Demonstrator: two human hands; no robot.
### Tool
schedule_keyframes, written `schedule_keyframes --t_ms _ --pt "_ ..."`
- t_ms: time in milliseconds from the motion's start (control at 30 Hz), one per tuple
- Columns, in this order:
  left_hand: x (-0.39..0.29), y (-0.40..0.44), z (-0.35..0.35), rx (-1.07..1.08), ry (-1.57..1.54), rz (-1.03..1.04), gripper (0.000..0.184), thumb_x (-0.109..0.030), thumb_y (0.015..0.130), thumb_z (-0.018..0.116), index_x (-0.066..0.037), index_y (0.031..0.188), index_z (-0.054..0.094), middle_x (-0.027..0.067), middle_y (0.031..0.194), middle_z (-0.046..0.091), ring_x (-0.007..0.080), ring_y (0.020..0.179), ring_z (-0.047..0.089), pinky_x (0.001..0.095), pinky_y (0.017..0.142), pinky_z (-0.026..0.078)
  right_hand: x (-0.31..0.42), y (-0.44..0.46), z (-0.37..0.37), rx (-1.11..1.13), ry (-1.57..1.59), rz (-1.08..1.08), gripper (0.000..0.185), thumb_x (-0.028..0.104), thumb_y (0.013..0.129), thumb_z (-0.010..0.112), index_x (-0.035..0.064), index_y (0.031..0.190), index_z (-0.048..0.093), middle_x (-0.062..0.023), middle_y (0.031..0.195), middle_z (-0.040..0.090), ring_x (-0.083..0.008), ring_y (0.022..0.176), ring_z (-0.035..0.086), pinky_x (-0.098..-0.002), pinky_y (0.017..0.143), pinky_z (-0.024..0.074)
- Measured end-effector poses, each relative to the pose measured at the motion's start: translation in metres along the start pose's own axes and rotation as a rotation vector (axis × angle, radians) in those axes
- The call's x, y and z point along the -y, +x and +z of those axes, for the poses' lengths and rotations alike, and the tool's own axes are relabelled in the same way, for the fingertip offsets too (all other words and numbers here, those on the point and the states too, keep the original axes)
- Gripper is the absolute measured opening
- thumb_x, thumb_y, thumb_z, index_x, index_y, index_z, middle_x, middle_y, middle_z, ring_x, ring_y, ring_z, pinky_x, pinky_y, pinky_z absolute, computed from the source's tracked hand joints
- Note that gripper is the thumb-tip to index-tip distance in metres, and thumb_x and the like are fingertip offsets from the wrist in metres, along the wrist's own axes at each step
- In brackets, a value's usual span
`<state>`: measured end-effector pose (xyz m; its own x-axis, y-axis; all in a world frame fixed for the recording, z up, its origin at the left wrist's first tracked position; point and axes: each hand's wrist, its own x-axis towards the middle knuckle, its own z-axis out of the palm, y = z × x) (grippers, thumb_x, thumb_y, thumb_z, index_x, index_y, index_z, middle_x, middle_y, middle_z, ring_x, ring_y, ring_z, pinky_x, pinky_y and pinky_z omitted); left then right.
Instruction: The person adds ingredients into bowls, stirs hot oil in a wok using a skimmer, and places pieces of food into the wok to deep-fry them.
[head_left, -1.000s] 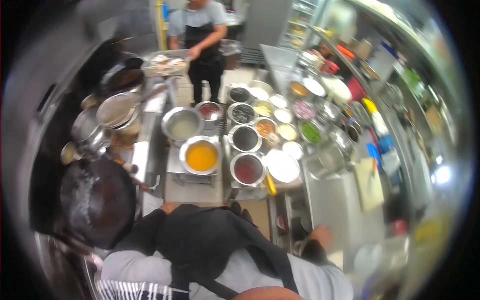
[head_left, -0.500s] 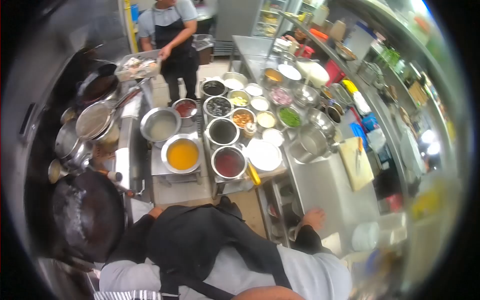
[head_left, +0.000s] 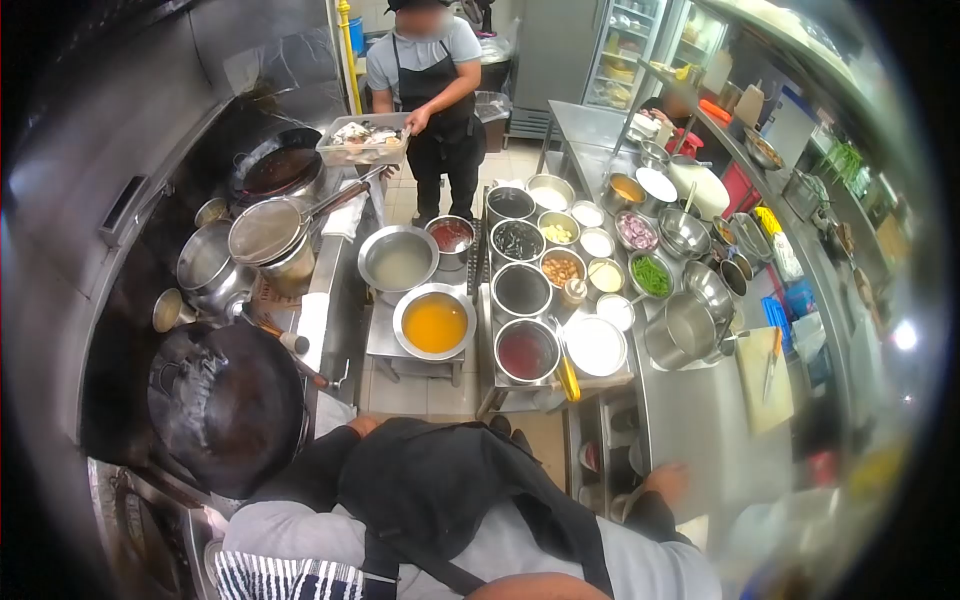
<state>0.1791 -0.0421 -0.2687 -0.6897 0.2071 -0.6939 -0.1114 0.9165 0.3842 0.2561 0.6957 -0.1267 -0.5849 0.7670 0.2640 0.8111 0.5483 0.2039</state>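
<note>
My right hand (head_left: 668,482) rests on the edge of the steel counter (head_left: 705,410), fingers stretched out and nothing in it. Only a small part of my left hand (head_left: 363,425) shows past the black sleeve, beside the stove's front edge; its fingers are hidden. Left of it sits a large dark wok (head_left: 228,410). Ahead of me, a metal bowl of orange liquid (head_left: 433,321) and a bowl of cloudy liquid (head_left: 398,258) stand on a low steel stand. To their right, a pot of dark red liquid (head_left: 527,350) is beside a yellow-handled utensil (head_left: 568,375) and a white round container (head_left: 595,346).
A co-worker (head_left: 430,90) in a black apron stands beyond the stove, holding a clear tub of food pieces (head_left: 362,140). A strainer (head_left: 270,230) lies over a pot at left. On the right counter are a steel pot (head_left: 680,330) and a cutting board (head_left: 765,390) with a knife.
My view has swung, so the scene sits further right and the co-worker shows more fully. My right hand stays on the counter and my left by the stove. The co-worker still holds the tub.
</note>
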Motion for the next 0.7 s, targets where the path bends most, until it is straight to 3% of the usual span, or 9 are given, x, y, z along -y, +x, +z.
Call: schedule_keyframes --t_ms 67,133,233,367,433,467,533,633,700 --pt "-0.009 -0.009 -0.009 -0.041 -0.03 0.037 0.056 -0.053 0.084 0.057 -0.006 0.109 0.073 0.0214 0.11 0.07 0.0375 0.105 0.066 0.043 0.09 0.05 -0.002 0.001 0.007 0.0 0.027 0.017 0.039 0.026 0.101 0.043 -0.0013 0.122 0.062 -0.0203 0.122 0.063 -0.036 0.11 0.063 -0.0479 0.094 0.0503" --pt "-0.014 -0.01 -0.013 0.098 0.017 -0.006 0.062 -0.059 0.085 0.052 -0.016 0.129 0.064 0.0158 0.13 0.063 0.0345 0.121 0.058 0.0379 0.101 0.044 -0.007 0.007 0.03 -0.094 0.048 0.014 0.04 0.026 0.101 0.042 -0.0017 0.122 0.062 -0.021 0.123 0.063 -0.0369 0.111 0.063 -0.0481 0.095 0.05" --pt "-0.015 -0.013 -0.015 0.102 -0.011 0.017 0.062 -0.06 0.086 0.05 -0.02 0.132 0.062 0.0145 0.131 0.063 0.0347 0.122 0.058 0.038 0.102 0.044 -0.003 0.005 0.018 -0.052 0.052 0.059 0.041 0.027 0.101 0.042 -0.0024 0.122 0.062 -0.0219 0.123 0.063 -0.0389 0.111 0.063 -0.0487 0.096 0.0496" --pt "-0.011 -0.005 -0.01 0.094 0.063 0.026 0.06 -0.059 0.086 0.05 -0.022 0.131 0.062 0.0137 0.131 0.063 0.035 0.122 0.058 0.0383 0.102 0.044 -0.004 0.006 0.029 -0.129 0.089 0.111 0.042 0.028 0.102 0.042 -0.0026 0.122 0.062 -0.0227 0.122 0.064 -0.0399 0.111 0.063 -0.0492 0.096 0.0495" --pt "0.0 0.004 -0.001 -0.003 -0.027 0.068 0.059 -0.056 0.081 0.06 -0.007 0.112 0.073 0.0198 0.116 0.069 0.0362 0.108 0.065 0.0405 0.092 0.05 -0.005 0.006 0.028 -0.068 0.108 0.119 0.043 0.029 0.102 0.041 -0.002 0.121 0.063 -0.0232 0.121 0.065 -0.0408 0.11 0.064 -0.0497 0.096 0.0496" --pt "-0.002 0.003 -0.002 -0.002 -0.026 0.068 0.059 -0.056 0.081 0.06 -0.007 0.112 0.073 0.0198 0.116 0.069 0.0362 0.108 0.065 0.0405 0.092 0.05 -0.005 0.005 0.025 -0.067 0.107 0.12 0.043 0.029 0.102 0.041 -0.002 0.121 0.063 -0.0232 0.121 0.065 -0.0408 0.11 0.064 -0.0497 0.096 0.0496" --pt "-0.007 0.002 -0.008 0.1 0.048 0.02 0.06 -0.059 0.086 0.05 -0.02 0.13 0.063 0.0137 0.13 0.063 0.0358 0.121 0.058 0.0386 0.1 0.045 -0.001 0.002 0.012 -0.082 0.128 0.148 0.043 0.029 0.102 0.041 -0.0018 0.121 0.063 -0.0239 0.121 0.064 -0.0408 0.109 0.064 -0.0496 0.096 0.0498" --pt "-0.016 -0.005 -0.015 0.121 0.042 -0.005 0.061 -0.058 0.086 0.05 -0.017 0.128 0.065 0.0156 0.129 0.063 0.0355 0.121 0.059 0.039 0.1 0.045 0.006 -0.002 -0.017 -0.022 0.093 0.127 0.043 0.029 0.102 0.04 -0.002 0.122 0.062 -0.024 0.123 0.063 -0.0408 0.112 0.062 -0.0493 0.098 0.0488" --pt "-0.018 -0.004 -0.017 0.128 0.034 -0.014 0.061 -0.057 0.085 0.051 -0.015 0.127 0.065 0.0172 0.128 0.064 0.0356 0.121 0.059 0.0394 0.099 0.046 -0.001 0.006 0.024 -0.084 0.08 0.142 0.042 0.029 0.101 0.042 -0.001 0.123 0.062 -0.0229 0.124 0.063 -0.0402 0.113 0.062 -0.0493 0.098 0.0484"
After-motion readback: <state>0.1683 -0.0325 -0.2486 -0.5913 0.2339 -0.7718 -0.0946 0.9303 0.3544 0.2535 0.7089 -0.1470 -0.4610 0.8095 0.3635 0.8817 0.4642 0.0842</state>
